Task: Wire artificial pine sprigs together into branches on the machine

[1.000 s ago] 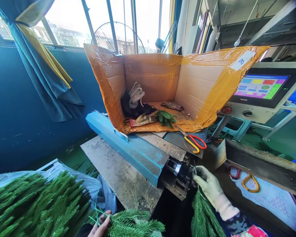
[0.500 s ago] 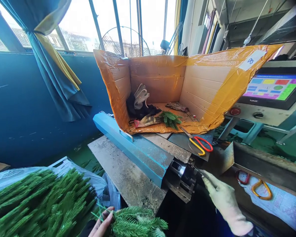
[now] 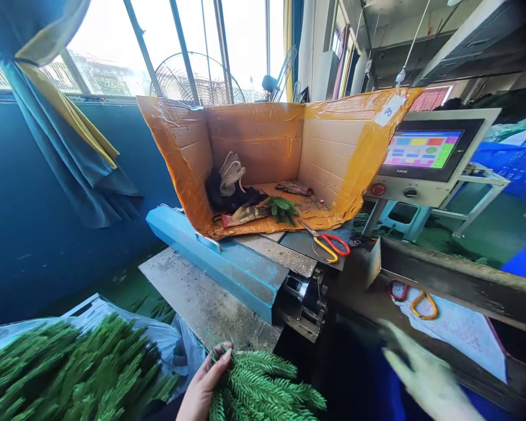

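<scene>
- Green sprig bundle [image 3: 263, 386] sits at the bottom edge, stems pinched in our bare left hand [image 3: 204, 386], just short of the machine head [image 3: 304, 301].
- Gloved right hand [image 3: 425, 380] blurred, off to the right; we cannot tell its grip, and nothing shows in it.
- Nothing loaded in the head yet (judging by the bare opening); a heap of sprigs [image 3: 70, 368] remains at left.
- Scissors [image 3: 328, 244] lie untouched beyond.
</scene>
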Tool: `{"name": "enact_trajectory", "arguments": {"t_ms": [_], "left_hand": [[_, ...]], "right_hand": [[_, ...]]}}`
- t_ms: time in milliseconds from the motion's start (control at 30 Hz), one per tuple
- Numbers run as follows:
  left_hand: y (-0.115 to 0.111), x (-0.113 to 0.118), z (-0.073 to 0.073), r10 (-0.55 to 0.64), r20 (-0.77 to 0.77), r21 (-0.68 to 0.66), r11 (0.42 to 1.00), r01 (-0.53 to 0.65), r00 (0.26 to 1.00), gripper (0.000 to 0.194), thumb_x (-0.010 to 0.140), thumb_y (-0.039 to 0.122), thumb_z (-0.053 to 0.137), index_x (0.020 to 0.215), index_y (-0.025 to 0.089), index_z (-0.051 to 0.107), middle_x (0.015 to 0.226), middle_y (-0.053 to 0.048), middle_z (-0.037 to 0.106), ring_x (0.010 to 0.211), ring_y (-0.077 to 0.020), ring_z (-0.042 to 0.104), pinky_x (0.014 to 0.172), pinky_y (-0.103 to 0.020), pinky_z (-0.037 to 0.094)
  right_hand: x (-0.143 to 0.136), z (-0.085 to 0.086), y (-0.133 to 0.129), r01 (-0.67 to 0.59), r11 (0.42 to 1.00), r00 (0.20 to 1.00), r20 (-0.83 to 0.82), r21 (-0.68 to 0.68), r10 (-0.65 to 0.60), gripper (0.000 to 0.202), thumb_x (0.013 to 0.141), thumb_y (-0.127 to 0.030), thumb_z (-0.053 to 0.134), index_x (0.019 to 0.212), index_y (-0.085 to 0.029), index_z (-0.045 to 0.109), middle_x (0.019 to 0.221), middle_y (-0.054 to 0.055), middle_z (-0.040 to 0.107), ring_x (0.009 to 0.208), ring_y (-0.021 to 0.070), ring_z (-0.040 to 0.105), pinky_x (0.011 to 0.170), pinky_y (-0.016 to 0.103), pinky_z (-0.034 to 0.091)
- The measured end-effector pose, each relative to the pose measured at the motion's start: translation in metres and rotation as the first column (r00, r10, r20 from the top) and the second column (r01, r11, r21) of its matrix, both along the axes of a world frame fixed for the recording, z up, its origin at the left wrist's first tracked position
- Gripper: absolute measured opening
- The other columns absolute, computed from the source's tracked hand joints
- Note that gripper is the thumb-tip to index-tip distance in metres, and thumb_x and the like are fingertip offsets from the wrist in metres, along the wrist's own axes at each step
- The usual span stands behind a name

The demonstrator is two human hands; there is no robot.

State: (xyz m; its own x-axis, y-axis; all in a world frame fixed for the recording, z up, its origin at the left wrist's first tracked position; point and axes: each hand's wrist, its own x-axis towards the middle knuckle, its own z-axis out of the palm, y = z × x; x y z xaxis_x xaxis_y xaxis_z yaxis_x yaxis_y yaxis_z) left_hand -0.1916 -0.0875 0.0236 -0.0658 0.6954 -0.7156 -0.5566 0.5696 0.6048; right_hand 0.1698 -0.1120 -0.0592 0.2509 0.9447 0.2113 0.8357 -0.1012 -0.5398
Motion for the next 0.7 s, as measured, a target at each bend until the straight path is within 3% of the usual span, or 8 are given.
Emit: {"name": "enact_trajectory", "arguments": {"t_ms": [100,200,367,467,567,633,667,700], "left_hand": [[-0.005,-0.006,-0.002,0.037,0.027,0.0,0.999,-0.037,0.999,0.043,0.063,0.015,0.071,0.102,0.017,0.052,0.073,-0.003,0.067,0.077,-0.0222,0.066,0.07,-0.03,0.051],[-0.011,-0.014,-0.004,0.077,0.022,0.008,0.997,-0.077,0.997,0.042,0.062,0.016,0.071,0.1,0.018,0.053,0.072,-0.001,0.067,0.075,-0.0214,0.065,0.068,-0.029,0.051],[-0.012,-0.018,-0.009,0.073,0.075,0.031,0.997,-0.076,0.995,0.036,0.062,0.018,0.072,0.094,0.018,0.054,0.067,0.0,0.065,0.071,-0.0199,0.065,0.064,-0.028,0.05],[-0.004,-0.019,-0.01,0.051,0.11,0.049,0.997,-0.057,0.993,0.034,0.063,0.018,0.072,0.091,0.018,0.053,0.065,0.0,0.064,0.067,-0.0178,0.064,0.061,-0.027,0.048],[0.008,-0.012,-0.005,0.032,0.095,0.112,0.993,-0.043,0.995,0.031,0.064,0.02,0.071,0.09,0.019,0.053,0.063,0.002,0.062,0.06,-0.0142,0.061,0.059,-0.025,0.046],[0.016,0.001,-0.001,-0.002,0.081,0.183,0.983,-0.013,0.997,0.027,0.066,0.023,0.069,0.087,0.019,0.053,0.062,0.003,0.06,0.056,-0.0113,0.058,0.057,-0.023,0.045],[0.018,0.009,0.0,-0.029,0.082,0.228,0.974,0.009,0.996,0.025,0.067,0.024,0.068,0.087,0.019,0.053,0.063,0.003,0.059,0.055,-0.01,0.057,0.057,-0.023,0.044],[0.02,0.019,0.0,-0.041,0.083,0.268,0.963,0.017,0.996,0.024,0.067,0.024,0.068,0.085,0.018,0.053,0.062,0.003,0.058,0.054,-0.0085,0.055,0.057,-0.022,0.043]], "right_hand": [[-0.049,0.007,0.031,-0.177,0.984,0.983,-0.045,-0.023,0.176,0.05,0.076,-0.028,0.04,0.126,-0.019,0.041,0.115,0.004,0.059,0.105,0.0171,0.055,0.088,0.029,0.047],[-0.081,0.007,0.054,-0.171,0.985,0.984,-0.051,-0.014,0.17,0.054,0.075,-0.02,0.037,0.13,-0.016,0.035,0.111,0.005,0.061,0.101,0.0164,0.058,0.085,0.029,0.048],[-0.088,-0.001,0.07,-0.164,0.986,0.986,-0.038,-0.009,0.163,0.055,0.073,-0.016,0.038,0.128,-0.017,0.039,0.102,0.005,0.065,0.092,0.0177,0.062,0.078,0.028,0.052],[-0.081,0.005,0.068,-0.155,0.988,0.988,-0.021,0.005,0.155,0.053,0.073,-0.018,0.039,0.126,-0.017,0.042,0.102,0.006,0.065,0.092,0.0197,0.062,0.08,0.032,0.051],[-0.084,0.033,0.06,-0.176,0.981,0.984,-0.025,0.076,0.179,0.05,0.078,-0.027,0.039,0.127,-0.015,0.04,0.115,0.01,0.057,0.103,0.0218,0.056,0.091,0.038,0.044],[-0.099,0.063,0.056,-0.347,0.936,0.932,-0.092,0.056,0.351,0.048,0.081,-0.033,0.042,0.126,-0.018,0.04,0.123,0.008,0.051,0.112,0.0197,0.049,0.096,0.036,0.04],[-0.109,0.078,0.054,-0.489,0.872,0.862,-0.161,-0.019,0.48,0.047,0.081,-0.035,0.045,0.126,-0.022,0.041,0.125,0.005,0.05,0.115,0.0181,0.046,0.097,0.032,0.039],[-0.12,0.091,0.053,-0.636,0.764,0.761,-0.254,-0.109,0.597,0.049,0.08,-0.036,0.048,0.127,-0.023,0.04,0.128,0.004,0.048,0.117,0.0174,0.044,0.098,0.03,0.038]]}}
